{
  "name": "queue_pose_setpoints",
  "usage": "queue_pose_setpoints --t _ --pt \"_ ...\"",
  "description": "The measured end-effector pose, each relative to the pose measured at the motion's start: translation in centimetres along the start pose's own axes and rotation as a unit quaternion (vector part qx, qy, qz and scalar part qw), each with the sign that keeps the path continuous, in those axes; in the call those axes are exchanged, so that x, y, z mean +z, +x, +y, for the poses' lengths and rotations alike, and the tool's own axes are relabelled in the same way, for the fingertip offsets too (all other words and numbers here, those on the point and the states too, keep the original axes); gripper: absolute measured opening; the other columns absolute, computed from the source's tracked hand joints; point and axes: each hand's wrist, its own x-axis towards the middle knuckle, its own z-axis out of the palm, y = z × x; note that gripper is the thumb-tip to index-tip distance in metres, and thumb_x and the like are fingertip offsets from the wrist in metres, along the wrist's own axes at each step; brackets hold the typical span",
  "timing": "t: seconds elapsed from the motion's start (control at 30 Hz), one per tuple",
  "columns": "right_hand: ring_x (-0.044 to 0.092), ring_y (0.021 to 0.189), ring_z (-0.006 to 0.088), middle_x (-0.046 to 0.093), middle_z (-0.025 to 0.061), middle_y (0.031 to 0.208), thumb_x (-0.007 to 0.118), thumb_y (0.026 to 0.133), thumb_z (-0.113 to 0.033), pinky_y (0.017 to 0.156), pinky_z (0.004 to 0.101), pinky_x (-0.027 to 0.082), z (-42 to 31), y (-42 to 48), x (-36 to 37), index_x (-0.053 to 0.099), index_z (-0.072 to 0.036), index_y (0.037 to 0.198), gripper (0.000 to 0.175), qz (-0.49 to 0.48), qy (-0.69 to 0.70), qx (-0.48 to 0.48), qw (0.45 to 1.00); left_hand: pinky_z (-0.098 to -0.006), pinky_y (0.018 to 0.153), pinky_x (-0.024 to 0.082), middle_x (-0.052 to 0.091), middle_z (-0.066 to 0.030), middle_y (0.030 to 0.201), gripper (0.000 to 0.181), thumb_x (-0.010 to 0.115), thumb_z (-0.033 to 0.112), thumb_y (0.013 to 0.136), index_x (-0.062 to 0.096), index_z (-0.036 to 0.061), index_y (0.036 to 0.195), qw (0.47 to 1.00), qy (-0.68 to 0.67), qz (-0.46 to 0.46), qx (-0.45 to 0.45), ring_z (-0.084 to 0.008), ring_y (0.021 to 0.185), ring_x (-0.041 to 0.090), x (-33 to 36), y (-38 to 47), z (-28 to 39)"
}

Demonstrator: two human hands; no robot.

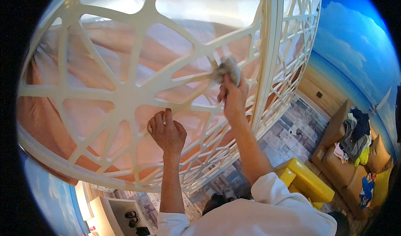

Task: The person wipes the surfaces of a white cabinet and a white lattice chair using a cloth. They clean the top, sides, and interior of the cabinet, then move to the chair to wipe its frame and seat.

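Observation:
Before me stands a white lattice screen (125,98) with irregular cut-out openings. My right hand (234,99) grips a crumpled grey-white cloth (228,69) and holds it against the lattice bars, left of a vertical frame post (267,57). Lower and to the left is my left hand (167,132), its fingers bent and the tips at the edge of a lattice bar. Whether those fingers grip the bar or only rest on it is unclear. Pinkish-brown fabric (47,113) and pale sheer material show behind the openings.
A yellow armchair (308,179) stands at lower right. Beyond it is a brown sofa (333,160) with piled clothes (357,135) and cushions. At lower left, a cabinet (103,211) has dark shoes (132,218) beside it. A beach-and-sky mural (351,38) covers the wall.

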Motion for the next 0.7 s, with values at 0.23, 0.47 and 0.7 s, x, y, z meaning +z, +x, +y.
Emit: queue_pose_setpoints --t 0.23,0.47,0.7 --pt "0.045 0.046 0.0101 0.053 0.0013 0.063 0.064 0.1 -0.012 0.037 0.0294 0.035 0.5 5.0 1.3 0.061 -0.003 0.106 0.011 -0.169 -0.071 0.017 0.983 -0.0469 0.098 0.036 0.061 -0.0111 0.108 0.042 0.069 0.004 0.071 0.068 0.0034 0.113 0.999 0.022 -0.008 -0.027 -0.03 0.103 0.056 0.1 0.7 0.9" --pt "0.067 0.066 0.0365 0.07 0.0163 0.076 0.063 0.088 -0.003 0.062 0.0506 0.054 5.5 5.7 -5.6 0.06 -0.008 0.133 0.045 -0.143 -0.371 -0.137 0.907 -0.0502 0.099 0.038 0.062 -0.0121 0.112 0.034 0.068 0.002 0.074 0.067 0.0029 0.108 0.999 0.026 0.021 -0.018 -0.032 0.106 0.057 0.5 0.7 1.3" --pt "0.069 0.071 0.0432 0.069 0.0182 0.074 0.066 0.079 -0.006 0.065 0.0553 0.055 3.4 12.4 -12.8 0.055 -0.03 0.147 0.073 -0.141 -0.647 -0.29 0.691 -0.0473 0.088 0.051 0.065 -0.0146 0.115 0.026 0.063 -0.006 0.082 0.069 -0.0005 0.106 0.957 -0.252 0.136 0.047 -0.0376 0.111 0.061 1.1 1.8 7.9"
